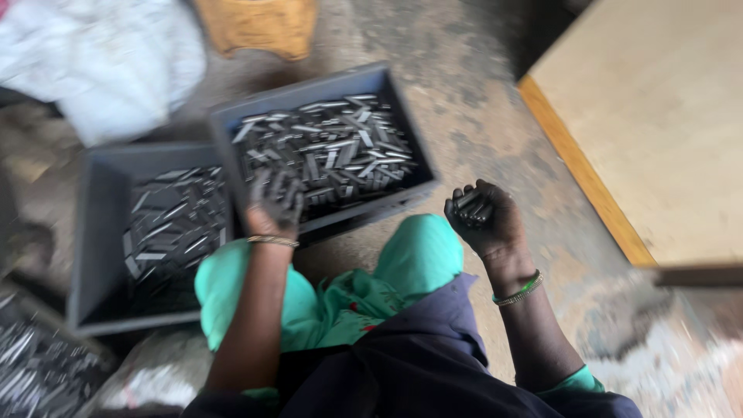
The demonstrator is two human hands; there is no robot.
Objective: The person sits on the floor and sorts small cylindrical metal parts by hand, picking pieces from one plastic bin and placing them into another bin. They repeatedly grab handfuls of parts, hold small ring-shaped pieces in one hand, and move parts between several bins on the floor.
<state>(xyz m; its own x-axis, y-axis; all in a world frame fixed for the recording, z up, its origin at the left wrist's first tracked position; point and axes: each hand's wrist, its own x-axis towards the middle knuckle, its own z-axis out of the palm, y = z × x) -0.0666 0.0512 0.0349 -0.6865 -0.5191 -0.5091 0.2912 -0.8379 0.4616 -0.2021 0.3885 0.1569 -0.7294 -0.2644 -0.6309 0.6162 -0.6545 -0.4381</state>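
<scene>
Left hand (pixel 272 205), fingers spread, reaches into the grey crate (pixel 325 151) of metal pins (pixel 340 147) at 12 o'clock. Right hand (pixel 484 217) at 2 o'clock cups a pin bundle (pixel 472 207), half-closed. Risk: the loose cupped grip may spill pins onto the floor (pixel 495 116).

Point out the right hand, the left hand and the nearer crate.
right hand (pixel 484 217), head view, palm cupping small metal pieces
left hand (pixel 275 207), head view, back of hand
nearer crate (pixel 101 232), head view, left wall
</scene>
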